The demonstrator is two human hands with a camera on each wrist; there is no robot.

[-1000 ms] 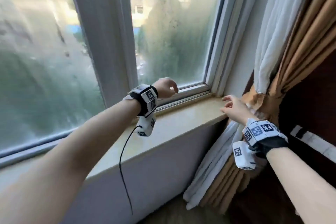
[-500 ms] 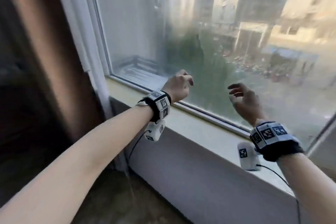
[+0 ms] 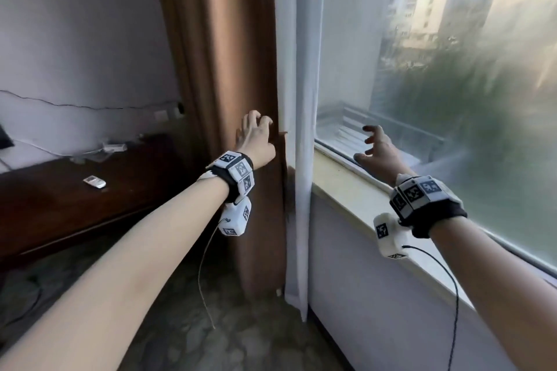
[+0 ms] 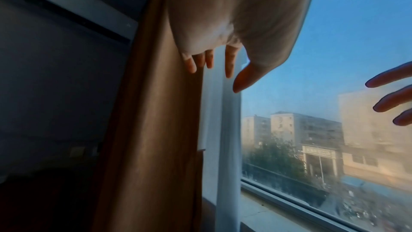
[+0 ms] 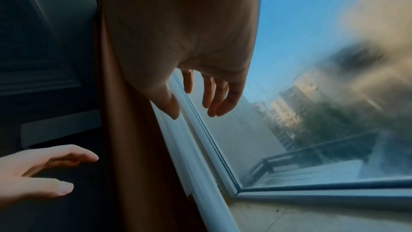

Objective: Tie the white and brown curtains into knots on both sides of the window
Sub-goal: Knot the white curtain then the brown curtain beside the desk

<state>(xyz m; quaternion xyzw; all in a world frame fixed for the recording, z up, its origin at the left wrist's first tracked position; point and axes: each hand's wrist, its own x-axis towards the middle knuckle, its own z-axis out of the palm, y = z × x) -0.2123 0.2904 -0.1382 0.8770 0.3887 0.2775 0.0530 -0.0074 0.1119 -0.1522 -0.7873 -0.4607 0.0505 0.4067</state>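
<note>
Both forearms reach fwd, each w/ a black wrist band carrying white marker blocks [image 3: 239, 170] and a white pod hanging under it.

Left hand [image 3: 256, 137]: fingers spread and only lightly bent, holding nothing. In the head view it sits against the right edge of the long brown fabric curtain [image 3: 223, 69]; whether the fingertips actually touch the cloth can't be told. In the left wrist view the fingers [image 4: 196, 63] point down over the seam where brown meets white.

Right hand [image 3: 378, 149]: spread wide, fingers [image 5: 219, 98] relaxed, empty, held in the air over the pale stone window sill [image 3: 337, 173], apart from both curtains and from the glass.

Between the two hands hangs the thin white sheer curtain [image 3: 298, 99], straight and untied, just right of the brown one, touching it along the edge. Both drop to near the floor, no knot on this side.

Below the left forearm: mottled dark floor [image 3: 241, 325]. Left of the left hand, further back: dark wooden low cabinet [image 3: 75, 199] w/ a small white remote-like object [image 3: 94, 181] on top and white cables [image 3: 90, 152] behind it.

Beyond the right hand: large glass window pane [image 3: 452, 99], hazy; outside, blurred beige apartment blocks [image 4: 305, 130] and green trees [image 3: 467, 93]. Beyond the left hand: plain grey-white wall [image 3: 75, 24] w/ a thin wire running across.
</note>
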